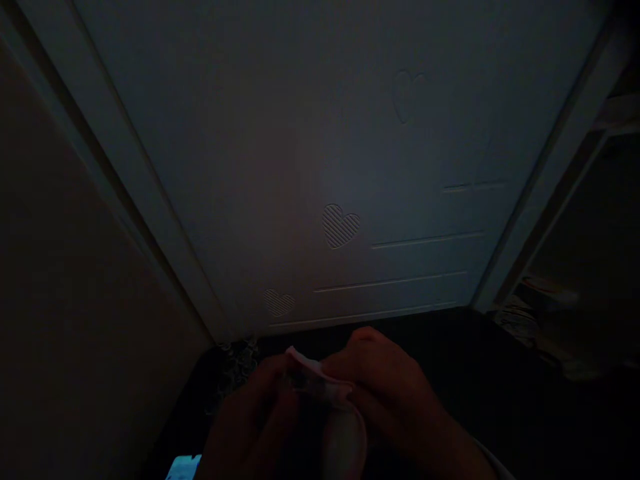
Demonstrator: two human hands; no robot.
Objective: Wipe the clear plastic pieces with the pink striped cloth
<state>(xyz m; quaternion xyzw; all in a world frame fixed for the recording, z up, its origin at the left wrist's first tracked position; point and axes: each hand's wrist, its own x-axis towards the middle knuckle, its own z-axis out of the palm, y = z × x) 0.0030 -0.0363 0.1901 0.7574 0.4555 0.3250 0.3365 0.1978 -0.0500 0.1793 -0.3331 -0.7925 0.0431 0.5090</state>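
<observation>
The light is very dim. My left hand (255,420) and my right hand (387,383) come together at the bottom middle, fingers closed. Between them they pinch a pale, thin, soft-looking piece (320,368) with a pinkish edge, one on each side. From its right part a rounded pale section (345,440) hangs down under my right fingers. What the piece is cannot be made out, and my fingers hide some of it.
A pale door-like panel (300,153) with embossed hearts and lines stands ahead. The left wall (65,280) slants beside it. A glowing blue screen (183,468) shows bottom left. A ring-patterned item (235,367) and cluttered pale objects (520,320) flank the dark surface (450,353).
</observation>
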